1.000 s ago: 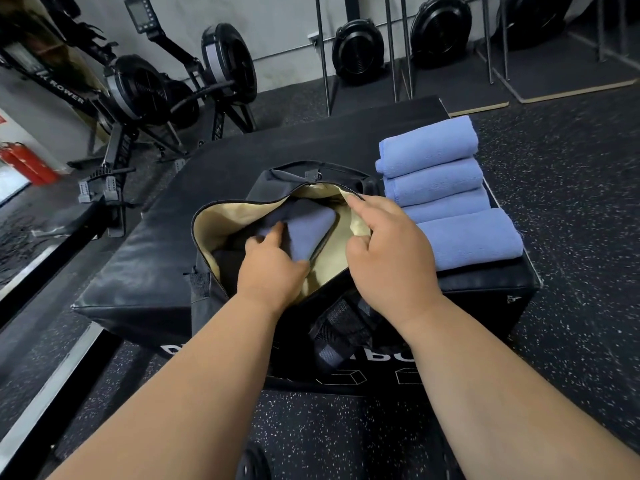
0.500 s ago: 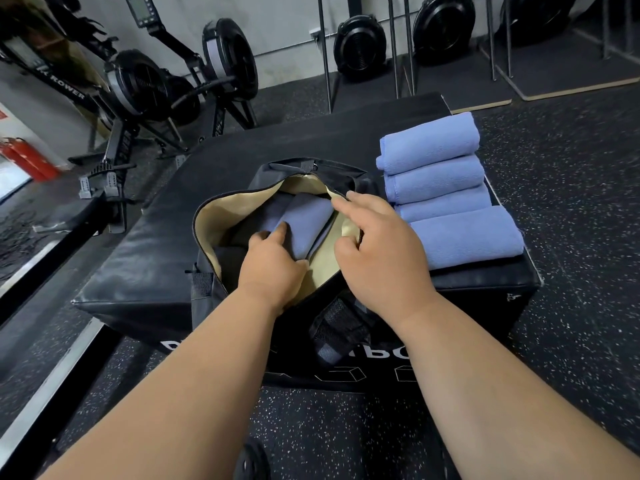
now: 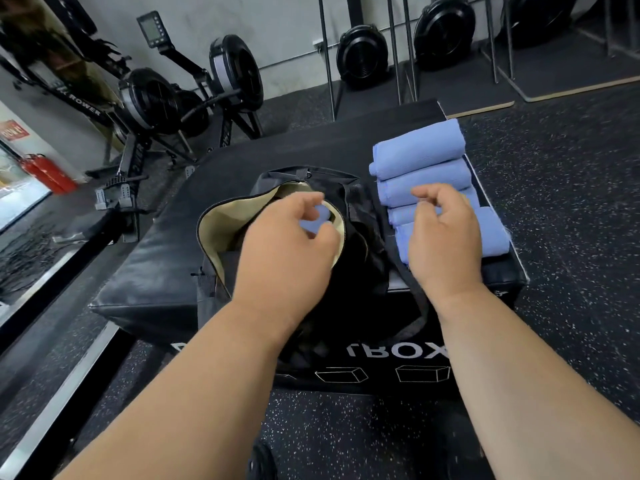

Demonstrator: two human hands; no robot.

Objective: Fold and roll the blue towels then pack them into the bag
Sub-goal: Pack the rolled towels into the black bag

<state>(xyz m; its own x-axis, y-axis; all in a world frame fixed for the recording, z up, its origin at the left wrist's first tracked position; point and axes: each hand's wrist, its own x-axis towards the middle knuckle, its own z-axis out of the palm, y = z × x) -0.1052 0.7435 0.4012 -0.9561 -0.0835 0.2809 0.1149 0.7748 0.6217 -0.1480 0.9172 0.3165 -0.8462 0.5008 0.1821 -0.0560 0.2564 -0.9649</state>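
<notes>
Head view: left hand and right hand, loosely curled and empty, above open bag and rolled towels queued alongside for packing.

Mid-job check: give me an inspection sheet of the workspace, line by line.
Surface: black padded box on speckled rubber floor.
Job's things: open black bag with tan lining; one blue towel inside; four rolled towels side by side to the bag's right.
Clutter: nothing seen.
Hands: left hand above the bag's opening, fingers loosely curled, holding nothing; right hand above the rolled towels, holding nothing.
Cables: nothing seen.
Surroundings: rowing machines to the left, fire extinguisher at far left.
</notes>
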